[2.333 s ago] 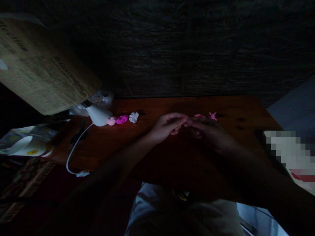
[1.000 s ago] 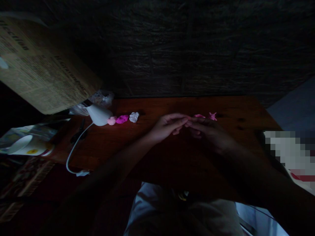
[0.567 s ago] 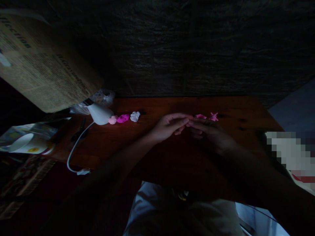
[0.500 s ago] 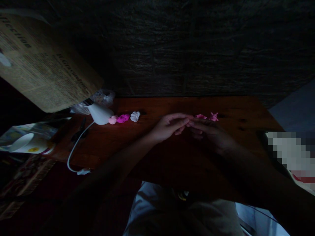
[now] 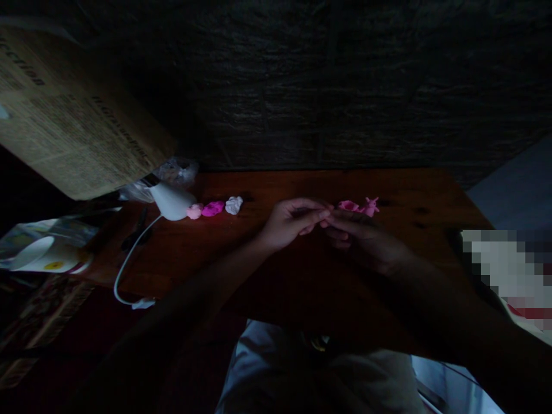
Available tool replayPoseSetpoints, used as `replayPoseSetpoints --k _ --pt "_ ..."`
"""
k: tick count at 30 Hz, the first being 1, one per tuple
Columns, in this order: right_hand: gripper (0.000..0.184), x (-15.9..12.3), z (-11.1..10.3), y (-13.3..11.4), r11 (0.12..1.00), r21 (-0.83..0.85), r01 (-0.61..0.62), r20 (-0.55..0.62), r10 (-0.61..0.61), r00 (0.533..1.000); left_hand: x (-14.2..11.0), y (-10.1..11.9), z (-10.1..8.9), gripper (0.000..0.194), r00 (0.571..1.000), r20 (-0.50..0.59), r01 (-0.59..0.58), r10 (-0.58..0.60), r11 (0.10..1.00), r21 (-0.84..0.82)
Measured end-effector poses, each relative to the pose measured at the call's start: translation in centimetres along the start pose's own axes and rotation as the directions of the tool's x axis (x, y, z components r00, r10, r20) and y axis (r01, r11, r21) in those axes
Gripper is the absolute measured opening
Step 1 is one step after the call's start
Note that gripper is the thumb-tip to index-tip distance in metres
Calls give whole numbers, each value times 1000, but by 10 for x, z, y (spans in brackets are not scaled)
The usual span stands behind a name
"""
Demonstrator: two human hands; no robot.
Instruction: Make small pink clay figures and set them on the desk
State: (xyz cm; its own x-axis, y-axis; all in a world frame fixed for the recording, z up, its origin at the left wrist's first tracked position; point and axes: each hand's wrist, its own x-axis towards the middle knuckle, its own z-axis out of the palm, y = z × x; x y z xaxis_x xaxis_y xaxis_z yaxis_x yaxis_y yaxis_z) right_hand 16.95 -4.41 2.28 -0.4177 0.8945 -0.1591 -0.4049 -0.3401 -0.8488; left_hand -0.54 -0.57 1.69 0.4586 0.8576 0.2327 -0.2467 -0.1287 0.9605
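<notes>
Over the middle of the wooden table [image 5: 276, 282], my left hand [image 5: 295, 221] and my right hand [image 5: 364, 233] meet at the fingertips. Both are closed in a pinch, and whatever lies between them is too small and dark to make out. Just behind my right fingers lies a pink clay piece [image 5: 348, 205], partly covered by them. Beside it stands a small pink clay figure [image 5: 371, 206] with thin prongs on top. To the left, three lumps of modelling clay sit in a row: light pink [image 5: 195, 211], magenta [image 5: 213, 208] and white [image 5: 234, 204].
At the left stands a lamp with a white base [image 5: 171, 201], a newspaper-print shade [image 5: 86, 121] and a white cord [image 5: 116, 276]. Dark scissors [image 5: 137, 230], a paper cup [image 5: 47, 256] and a clear plastic bag [image 5: 179, 171] are near it. A stone-patterned wall [image 5: 276, 86] rises behind the table.
My fingertips stay pressed together, with small shifts of the right fingers. More of the pink clay piece behind them shows now. The whole view has shifted slightly.
</notes>
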Motion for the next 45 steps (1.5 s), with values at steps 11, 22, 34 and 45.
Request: replayPoseSetpoints --k 11,22,34,45 --pt "23 1 -1 0 999 53 -3 -42 6 999 -1 -2 0 36 1000 16 -6 6 1000 -4" --pt "25 2 -1 2 998 59 9 -42 -7 999 -1 -5 0 33 998 -38 40 -39 999 7" --pt "33 3 2 -1 996 75 -37 -176 50 983 1 0 1 41 996 -78 -29 30 999 15" --pt "28 3 0 -2 999 48 -22 -197 31 980 4 -5 0 43 988 -144 31 -46 995 -100"
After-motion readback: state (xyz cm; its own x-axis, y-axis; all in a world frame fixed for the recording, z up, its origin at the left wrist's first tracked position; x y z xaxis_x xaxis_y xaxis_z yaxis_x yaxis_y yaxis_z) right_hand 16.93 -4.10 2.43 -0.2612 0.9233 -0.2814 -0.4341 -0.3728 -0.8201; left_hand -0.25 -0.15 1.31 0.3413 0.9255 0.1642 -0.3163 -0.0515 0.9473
